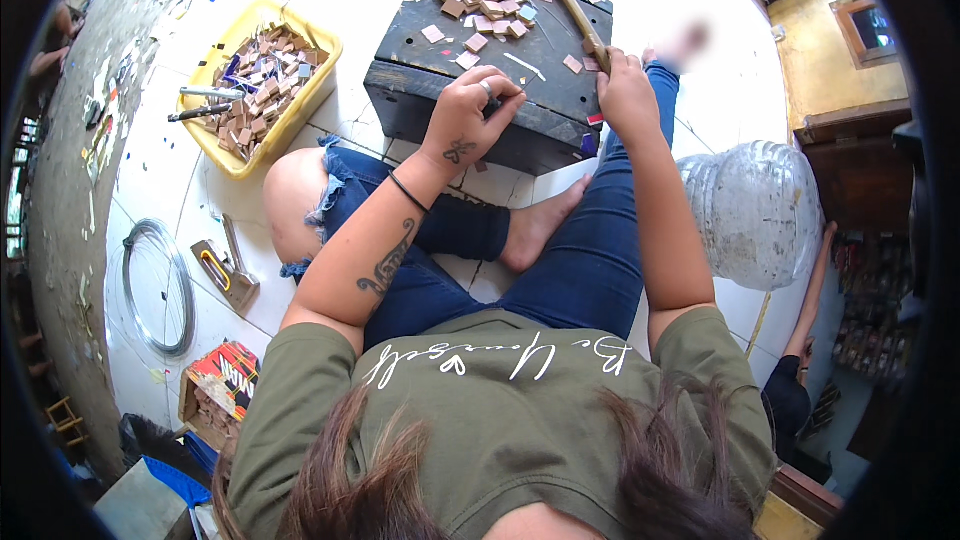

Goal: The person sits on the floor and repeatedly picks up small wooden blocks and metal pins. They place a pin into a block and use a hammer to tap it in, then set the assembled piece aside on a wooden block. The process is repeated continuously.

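My right hand (630, 100) grips the lower end of the wooden handle of a hammer (580, 20). The hammer's metal head rests at the far edge of a dark wooden block (405, 80). My left hand (475, 112), with a ring on one finger, is closed in a pinch above the block's near left part. Whatever its fingertips hold, if anything, is hidden. Several small square brown and pink tiles (485, 2) lie heaped on the block's far side, with a few loose ones nearer. A thin white strip (525, 65) lies between my hands.
A yellow tub (326, 90) full of tiles, with two pen-like tools (205, 112) across it, stands left. Nearer are a wire coil (188, 290), a staple gun (225, 275) and a box (225, 375). A large clear plastic bottle (755, 210) lies right; another person's arm (815, 285) is beyond.
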Demonstrator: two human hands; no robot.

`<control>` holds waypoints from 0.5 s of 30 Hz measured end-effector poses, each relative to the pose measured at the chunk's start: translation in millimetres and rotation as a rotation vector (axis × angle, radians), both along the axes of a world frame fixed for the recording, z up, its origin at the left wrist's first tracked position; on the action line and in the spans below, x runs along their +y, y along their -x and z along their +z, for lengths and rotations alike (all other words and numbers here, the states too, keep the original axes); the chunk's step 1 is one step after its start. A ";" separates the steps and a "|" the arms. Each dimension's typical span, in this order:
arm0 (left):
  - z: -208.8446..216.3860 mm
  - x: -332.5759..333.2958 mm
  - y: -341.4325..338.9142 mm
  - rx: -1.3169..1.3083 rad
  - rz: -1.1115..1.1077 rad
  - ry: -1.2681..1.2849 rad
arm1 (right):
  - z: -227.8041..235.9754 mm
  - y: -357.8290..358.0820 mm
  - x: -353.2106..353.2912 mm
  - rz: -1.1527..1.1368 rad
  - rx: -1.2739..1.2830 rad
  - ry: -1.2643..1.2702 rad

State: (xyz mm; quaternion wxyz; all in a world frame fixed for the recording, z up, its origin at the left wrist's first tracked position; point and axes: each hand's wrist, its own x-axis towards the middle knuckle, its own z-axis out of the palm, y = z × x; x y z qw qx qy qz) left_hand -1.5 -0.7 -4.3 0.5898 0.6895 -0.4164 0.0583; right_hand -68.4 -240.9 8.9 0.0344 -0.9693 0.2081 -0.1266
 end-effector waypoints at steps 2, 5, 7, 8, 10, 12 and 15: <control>-2.3 0.4 1.1 0.011 0.000 0.001 | -3.8 -2.5 -6.5 0.054 -0.082 -0.022; -3.5 1.4 1.1 0.039 -0.011 0.012 | 12.5 9.9 -5.7 0.116 -0.205 -0.503; -4.0 0.7 1.2 0.040 -0.009 0.055 | 29.7 35.3 7.6 0.112 -0.229 -0.927; -4.3 0.5 0.7 0.016 -0.002 0.067 | 38.1 52.8 18.1 0.153 -0.263 -1.169; -4.9 -0.3 0.0 -0.031 0.010 0.087 | 50.9 85.1 43.9 0.184 -0.311 -1.244; -5.3 0.9 -0.3 0.022 -0.024 0.066 | 68.0 116.9 62.5 0.144 -0.228 -1.100; -5.5 2.7 -1.3 0.043 -0.064 0.062 | 85.5 147.7 83.7 0.127 -0.150 -0.894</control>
